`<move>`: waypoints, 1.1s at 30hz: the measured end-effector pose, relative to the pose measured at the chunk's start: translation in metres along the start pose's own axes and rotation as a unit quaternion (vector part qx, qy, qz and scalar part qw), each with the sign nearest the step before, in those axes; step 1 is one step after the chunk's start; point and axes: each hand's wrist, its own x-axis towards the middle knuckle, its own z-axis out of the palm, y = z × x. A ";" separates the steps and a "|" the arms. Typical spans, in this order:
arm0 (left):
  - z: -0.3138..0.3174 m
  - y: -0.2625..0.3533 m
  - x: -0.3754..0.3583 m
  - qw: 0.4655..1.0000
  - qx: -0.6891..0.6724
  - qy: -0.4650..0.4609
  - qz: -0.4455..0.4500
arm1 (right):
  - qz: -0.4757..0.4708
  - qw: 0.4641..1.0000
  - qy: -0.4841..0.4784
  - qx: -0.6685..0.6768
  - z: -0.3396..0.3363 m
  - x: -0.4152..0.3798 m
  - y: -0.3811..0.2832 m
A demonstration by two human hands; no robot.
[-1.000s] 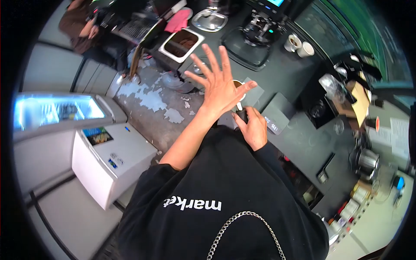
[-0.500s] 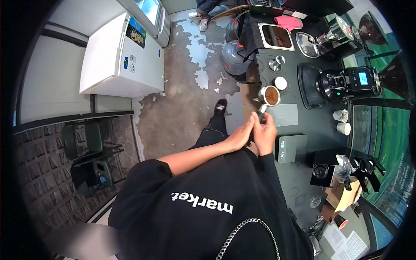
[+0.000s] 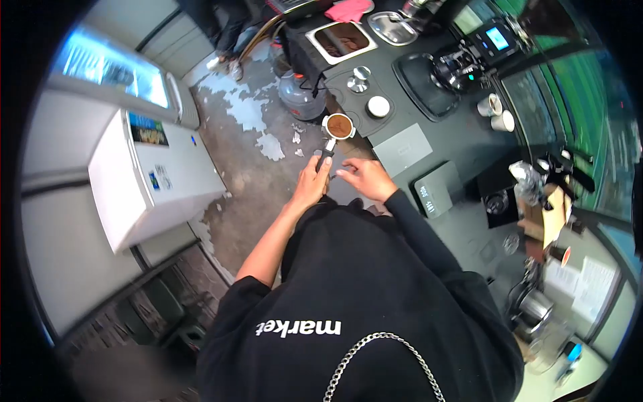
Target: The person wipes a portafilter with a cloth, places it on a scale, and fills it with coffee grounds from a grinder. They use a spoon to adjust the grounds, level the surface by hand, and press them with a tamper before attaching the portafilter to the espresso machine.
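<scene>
A portafilter point(image 3: 331, 145) is held in my left hand point(image 3: 312, 182), whose fingers wrap its black handle. Brown ground coffee point(image 3: 339, 126) fills its basket, which faces up near the counter's edge. Just right of the handle, my right hand point(image 3: 370, 179) is apart from it, fingers loosely bent and spread, holding nothing. Closest on the counter are a flat grey plate point(image 3: 404, 149), a round white-topped piece point(image 3: 378, 106) and a silver tamper point(image 3: 360, 78) on a dark mat.
A scale point(image 3: 434, 189) with a lit display lies on the counter point(image 3: 462, 234). Behind are a grinder point(image 3: 462, 67), two paper cups point(image 3: 502, 120) and a metal bin point(image 3: 341, 42). A large water bottle point(image 3: 299, 97) stands on the floor. Another person's legs point(image 3: 228, 33) show farther off.
My right hand has come off the handle and moved right, while my left hand now grips it. The portafilter is farther left in view, and the whole view has turned.
</scene>
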 end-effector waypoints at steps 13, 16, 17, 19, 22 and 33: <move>-0.060 -0.011 0.112 0.968 0.089 -0.233 0.027 | 0.027 0.948 0.036 -0.315 -0.091 0.100 0.033; -0.070 -0.009 0.126 0.957 0.093 -0.276 0.017 | 0.026 0.949 -0.001 -0.315 -0.098 0.112 0.044; -0.072 -0.009 0.130 0.951 0.097 -0.292 0.012 | 0.023 0.955 0.001 -0.294 -0.101 0.112 0.040; -0.077 -0.009 0.141 0.944 0.111 -0.310 0.028 | 0.014 0.966 0.022 -0.257 -0.107 0.105 0.030; -0.082 0.002 0.149 0.933 0.126 -0.335 0.034 | -0.005 0.979 0.041 -0.198 -0.116 0.098 -0.002; -0.081 -0.006 0.151 0.933 0.104 -0.341 0.040 | -0.032 0.988 -0.032 -0.151 -0.092 0.105 -0.049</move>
